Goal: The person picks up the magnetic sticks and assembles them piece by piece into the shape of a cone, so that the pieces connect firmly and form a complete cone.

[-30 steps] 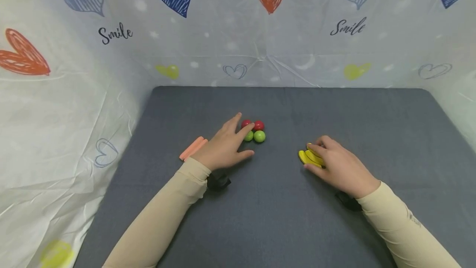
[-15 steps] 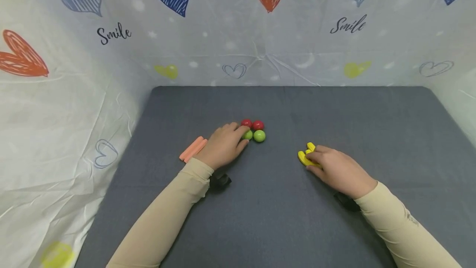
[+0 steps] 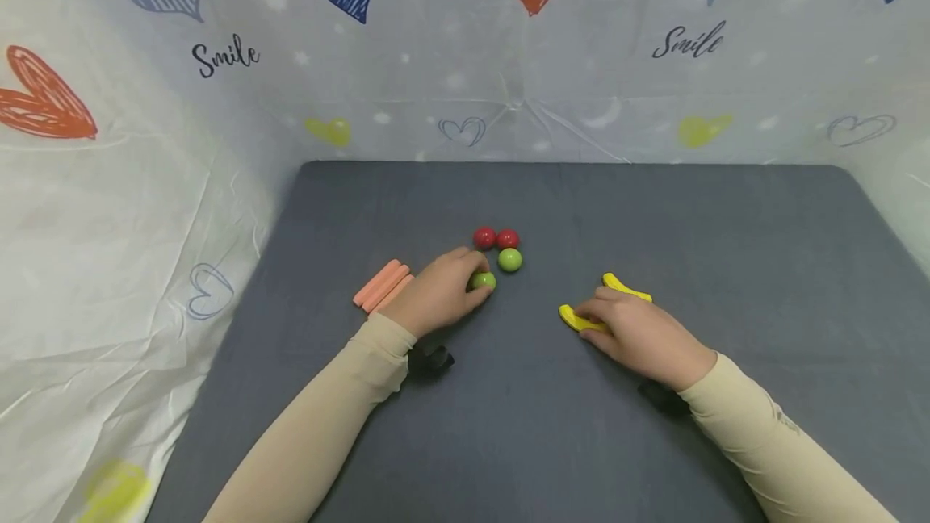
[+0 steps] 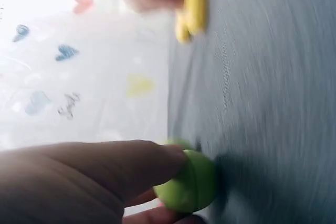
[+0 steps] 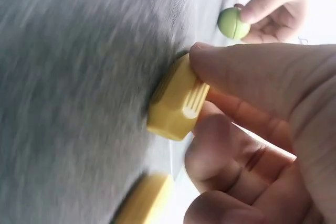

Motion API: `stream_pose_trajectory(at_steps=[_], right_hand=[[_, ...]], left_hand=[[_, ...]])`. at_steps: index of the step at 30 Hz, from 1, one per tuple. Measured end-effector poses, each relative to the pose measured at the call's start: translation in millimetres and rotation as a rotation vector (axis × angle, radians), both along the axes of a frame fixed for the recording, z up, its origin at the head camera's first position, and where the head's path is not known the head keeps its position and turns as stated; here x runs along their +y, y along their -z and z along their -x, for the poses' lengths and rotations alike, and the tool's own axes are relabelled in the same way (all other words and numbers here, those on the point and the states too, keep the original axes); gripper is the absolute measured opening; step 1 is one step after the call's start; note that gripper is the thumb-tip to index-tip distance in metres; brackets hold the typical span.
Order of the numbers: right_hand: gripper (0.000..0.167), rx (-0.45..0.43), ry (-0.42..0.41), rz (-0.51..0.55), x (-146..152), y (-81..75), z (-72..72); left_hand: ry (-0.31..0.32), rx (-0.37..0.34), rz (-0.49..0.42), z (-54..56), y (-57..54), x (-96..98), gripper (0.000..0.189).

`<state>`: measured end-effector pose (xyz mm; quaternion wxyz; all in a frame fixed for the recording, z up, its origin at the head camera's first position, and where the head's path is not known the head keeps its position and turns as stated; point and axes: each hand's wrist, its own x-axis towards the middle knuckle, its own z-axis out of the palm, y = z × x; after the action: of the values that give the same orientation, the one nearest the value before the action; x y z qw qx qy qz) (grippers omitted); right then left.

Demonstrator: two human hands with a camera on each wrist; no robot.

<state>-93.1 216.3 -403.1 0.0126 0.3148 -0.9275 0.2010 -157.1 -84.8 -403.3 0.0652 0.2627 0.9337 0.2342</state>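
Yellow curved piece (image 3: pixel 574 320), nearest on the dark table (image 3: pixel 472 442), is pinched between thumb and finger of the right hand (image 3: pixel 643 337) as I watch, 12 o'clock pointing away from the person. At 10 o'clock from it, the left hand (image 3: pixel 439 293) grips a green ball (image 3: pixel 483 282), with orange sticks (image 3: pixel 385 288) just beside that hand at 9 o'clock. Beyond, a second yellow piece (image 3: pixel 623 286) lies at 2 o'clock from the first, and two red balls (image 3: pixel 508 239) sit at 11 o'clock from a loose green ball (image 3: pixel 510 260).
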Motion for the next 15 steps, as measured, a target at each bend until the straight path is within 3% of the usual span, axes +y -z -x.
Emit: stream_pose_trajectory(at_steps=[3,7,15], right_hand=[[0.022,-0.036,-0.01,-0.007,-11.7,2.1,3.2],[0.021,-0.071,-0.049,-0.007,-28.8,4.2,8.2],[0.019,-0.128,-0.144,0.045,-52.4,6.6,13.3]], left_hand=[[0.063,-0.069,-0.05,-9.4,-0.9,2.3,0.015],[0.131,-0.105,-0.087,-17.3,2.5,5.8,0.018],[0.122,-0.23,-0.21,-20.8,9.4,-4.8,0.019]])
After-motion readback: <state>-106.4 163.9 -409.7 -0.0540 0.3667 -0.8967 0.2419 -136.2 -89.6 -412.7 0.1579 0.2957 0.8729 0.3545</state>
